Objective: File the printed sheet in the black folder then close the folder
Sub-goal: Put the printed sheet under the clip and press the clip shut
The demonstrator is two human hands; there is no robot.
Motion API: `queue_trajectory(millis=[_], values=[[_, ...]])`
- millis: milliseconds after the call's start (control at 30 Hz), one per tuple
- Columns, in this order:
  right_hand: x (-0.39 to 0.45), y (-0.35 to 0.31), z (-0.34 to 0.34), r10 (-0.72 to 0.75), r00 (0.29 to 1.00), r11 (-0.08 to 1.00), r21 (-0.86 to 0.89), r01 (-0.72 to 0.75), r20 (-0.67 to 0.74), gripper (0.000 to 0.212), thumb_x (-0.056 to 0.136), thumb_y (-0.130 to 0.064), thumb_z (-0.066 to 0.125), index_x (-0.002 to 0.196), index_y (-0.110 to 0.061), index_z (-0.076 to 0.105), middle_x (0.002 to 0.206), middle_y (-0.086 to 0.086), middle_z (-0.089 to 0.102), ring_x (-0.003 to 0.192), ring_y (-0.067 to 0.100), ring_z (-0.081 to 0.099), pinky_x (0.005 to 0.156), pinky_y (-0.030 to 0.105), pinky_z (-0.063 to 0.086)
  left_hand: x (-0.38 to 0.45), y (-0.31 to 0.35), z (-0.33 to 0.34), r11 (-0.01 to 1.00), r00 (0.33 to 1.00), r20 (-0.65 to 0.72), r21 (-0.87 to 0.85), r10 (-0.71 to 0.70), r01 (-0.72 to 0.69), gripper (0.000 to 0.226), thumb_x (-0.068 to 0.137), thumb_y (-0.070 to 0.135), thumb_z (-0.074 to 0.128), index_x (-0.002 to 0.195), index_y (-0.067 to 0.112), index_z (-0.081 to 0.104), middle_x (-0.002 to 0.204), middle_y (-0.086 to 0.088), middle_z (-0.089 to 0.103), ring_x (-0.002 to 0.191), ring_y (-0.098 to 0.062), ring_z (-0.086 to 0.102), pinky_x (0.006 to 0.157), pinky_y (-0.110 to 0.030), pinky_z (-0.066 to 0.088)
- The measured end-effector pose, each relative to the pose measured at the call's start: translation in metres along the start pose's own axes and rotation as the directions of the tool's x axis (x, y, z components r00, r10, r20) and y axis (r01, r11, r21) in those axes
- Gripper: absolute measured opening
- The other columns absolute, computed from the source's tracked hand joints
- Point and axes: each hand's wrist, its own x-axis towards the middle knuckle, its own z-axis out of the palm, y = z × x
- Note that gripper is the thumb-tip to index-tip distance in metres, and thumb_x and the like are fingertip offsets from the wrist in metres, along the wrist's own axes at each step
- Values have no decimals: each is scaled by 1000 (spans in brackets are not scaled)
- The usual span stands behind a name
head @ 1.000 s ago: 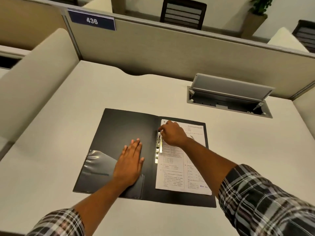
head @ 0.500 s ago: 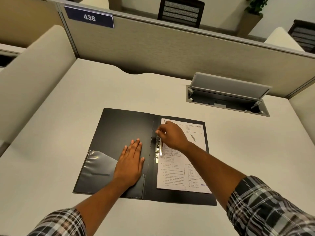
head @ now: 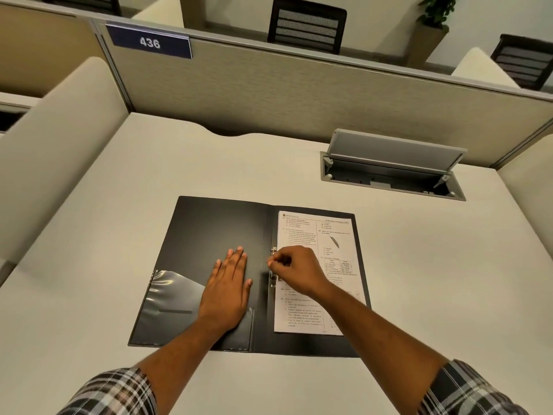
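The black folder [head: 209, 235] lies open flat on the desk. The printed sheet [head: 302, 235] rests on its right half, its left edge against the metal clip [head: 273, 278] beside the spine. My left hand [head: 229, 287] presses flat, fingers together, on the left inner cover next to a clear plastic pocket [head: 169, 307]. My right hand [head: 294, 269] sits over the clip with the fingers curled and pinched at the clip's lever; the hand hides most of the clip.
The folder sits on a pale desk [head: 119, 205] enclosed by cubicle partitions, one bearing a sign reading 436 [head: 149, 42]. An open cable hatch [head: 392, 167] with a raised lid is at the back right. Chairs stand beyond the partition.
My right hand has slid down the sheet's left edge from near its top corner to the middle of the clip. The left hand has stayed flat in place.
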Motion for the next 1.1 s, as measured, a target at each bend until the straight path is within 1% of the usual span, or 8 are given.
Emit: queue_trajectory(millis=[133, 300, 400, 533, 700, 900, 1000, 1100], values=[[-11, 6, 7, 65, 997, 996, 69, -61, -51, 20, 95, -37, 70, 97, -21, 81, 89, -8, 77, 78, 8, 70, 78, 21, 55, 0, -1, 1, 1000, 1000, -7, -15, -2, 1, 72, 96, 59, 8, 158, 22, 3, 167, 2, 0, 153, -19, -2, 123, -36, -4], [-15, 9, 15, 210, 977, 967, 152, -203, -33, 18, 91, -33, 75, 104, -22, 80, 109, -6, 76, 84, 10, 66, 79, 22, 51, 0, -3, 3, 1000, 1000, -18, -10, 10, -10, 73, 95, 60, 2, 158, 23, 0, 166, 4, -3, 153, -18, -3, 122, -35, -6], [-16, 8, 19, 266, 963, 956, 139, -258, -37, 12, 89, -28, 78, 99, -26, 72, 102, -5, 73, 84, 14, 68, 77, 25, 54, -1, -4, 4, 1000, 999, -28, -18, 21, -21, 77, 92, 62, -4, 158, 23, 1, 164, 5, -6, 153, -18, -3, 123, -36, -5], [-16, 11, 24, 327, 945, 942, 94, -323, -24, 29, 84, -26, 83, 103, -22, 62, 89, 2, 71, 83, 21, 71, 79, 30, 57, -1, -6, 6, 999, 999, -35, -17, 29, -30, 75, 93, 62, -4, 157, 24, -3, 162, 8, -11, 150, -13, -12, 119, -32, -12], [-13, 13, 31, 352, 936, 936, 49, -350, -34, 29, 84, -24, 83, 102, -20, 62, 92, 3, 72, 85, 20, 70, 84, 33, 58, -1, -7, 7, 999, 998, -44, -10, 33, -34, 74, 95, 60, -2, 158, 22, 1, 164, 6, -6, 152, -16, -5, 122, -35, -4], [-11, 15, 36, 339, 939, 941, -2, -340, -61, 32, 82, -28, 85, 99, -23, 58, 99, 4, 70, 88, 21, 67, 75, 25, 49, -2, -7, 7, 999, 998, -47, -16, 38, -39, 73, 96, 59, 0, 158, 21, 3, 165, 4, -3, 152, -16, -3, 123, -37, -3], [-10, 17, 37, 331, 941, 943, -12, -332, -71, 34, 81, -31, 86, 97, -25, 57, 97, 2, 69, 84, 18, 65, 71, 22, 44, -2, -7, 7, 999, 998, -51, 2, 37, -37, 72, 96, 58, 0, 158, 22, 1, 165, 4, -4, 152, -16, -6, 122, -35, -5], [-10, 22, 33, 327, 944, 945, 35, -325, -43, 34, 79, -31, 87, 96, -22, 59, 89, 0, 67, 82, 18, 66, 74, 25, 50, -2, -7, 7, 999, 998, -49, 2, 38, -38, 72, 96, 57, 0, 158, 21, 1, 166, 3, -3, 153, -17, -4, 123, -37, -3]])
